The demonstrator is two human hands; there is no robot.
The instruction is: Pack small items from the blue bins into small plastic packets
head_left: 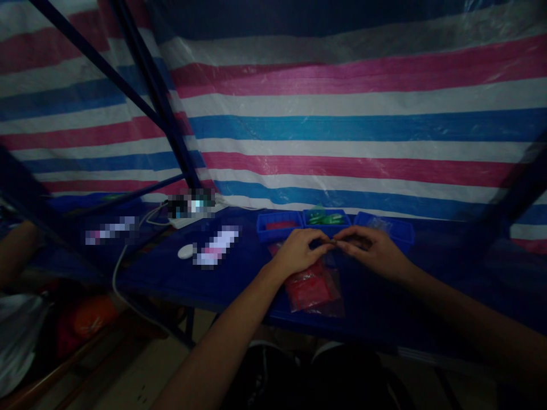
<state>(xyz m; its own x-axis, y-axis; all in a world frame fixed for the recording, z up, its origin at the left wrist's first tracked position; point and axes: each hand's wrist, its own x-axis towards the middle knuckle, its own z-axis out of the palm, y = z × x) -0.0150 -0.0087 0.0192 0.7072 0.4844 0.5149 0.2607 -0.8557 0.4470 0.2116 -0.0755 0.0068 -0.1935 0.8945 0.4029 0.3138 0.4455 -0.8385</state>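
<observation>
Black shorts (350, 376) lay nearest, at 6 o'clock, below the table's (243, 302) edge. Just beyond that edge, the red packet (310, 290) rested on the blue tabletop in a clear bag, with more red (274, 249) showing at its 11 o'clock, beside the wrist. Taking the packet as the dial's centre, the left hand (299, 250) was at 12 and the right hand (378, 250) at 1 to 2. Both kept thumb and fingers narrow, their tips meeting above the table; in that dim light I could not tell whether they pinched anything small.

Farther out stood three blue bins: the left bin (273, 234) at 11 o'clock with red contents (281, 225), the middle bin (337, 229) at 12 with green packets (327, 219), and the right bin (405, 234) at 1 to 2, holding clear plastic (379, 224).

Toward 10 sat a pixelated slab (217, 246), a white disc (186, 251) just beside it, and behind them a power strip (182, 222). Beyond, at 9 to 10, showed another person's arm (17, 245). A striped sheet (363, 128) hung across 12.
</observation>
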